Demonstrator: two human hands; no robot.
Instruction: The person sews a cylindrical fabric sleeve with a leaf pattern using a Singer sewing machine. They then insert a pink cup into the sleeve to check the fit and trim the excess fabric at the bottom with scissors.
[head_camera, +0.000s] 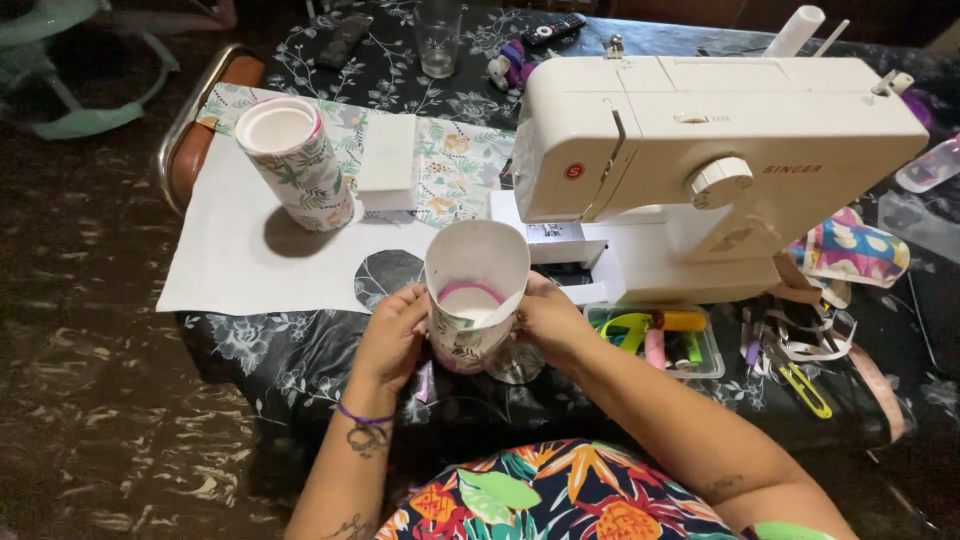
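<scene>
Head camera looks down on your left hand and right hand, both curled around an open fabric tube with a white lining and a pink band inside, held upright just in front of the white sewing machine. Each hand grips one side of it, fingers closed on the cloth.

Left of the machine stands a finished leaf-print cylinder on a white sheet, with a white box beside it and a dark fabric circle close to your left hand. Below the machine's right end sits a clear tray of coloured tools; farther right lie ribbons and a colourful cloth piece. Behind the machine are a drinking glass and a remote.

Everything rests on a black floral tablecloth; a dark patterned floor lies to the left.
</scene>
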